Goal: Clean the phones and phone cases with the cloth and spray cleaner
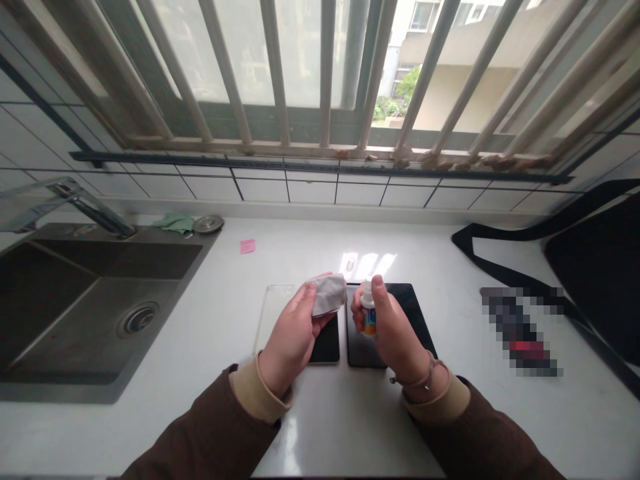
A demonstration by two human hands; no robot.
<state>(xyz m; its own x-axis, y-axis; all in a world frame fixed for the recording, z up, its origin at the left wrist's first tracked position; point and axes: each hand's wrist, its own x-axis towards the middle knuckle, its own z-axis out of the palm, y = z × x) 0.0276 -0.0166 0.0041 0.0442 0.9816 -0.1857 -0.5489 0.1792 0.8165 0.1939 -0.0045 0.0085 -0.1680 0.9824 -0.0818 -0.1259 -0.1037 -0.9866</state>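
My left hand point(293, 333) is closed on a folded grey cloth point(329, 293), held up over the counter. My right hand point(390, 330) grips a small white spray bottle point(369, 313) with an orange and blue label, forefinger on its top, nozzle facing the cloth. Below the hands lie a black phone point(327, 343), a larger black tablet point(415, 313) and a clear phone case point(275, 310), side by side on the white counter point(350, 413).
A dark sink point(90, 300) with a tap point(75, 200) fills the left. A green rag point(175, 222), a metal drain lid point(209, 224) and a pink note point(247, 246) lie behind. A black bag with strap point(590, 267) sits right, beside a blurred object point(523, 330). A barred window is ahead.
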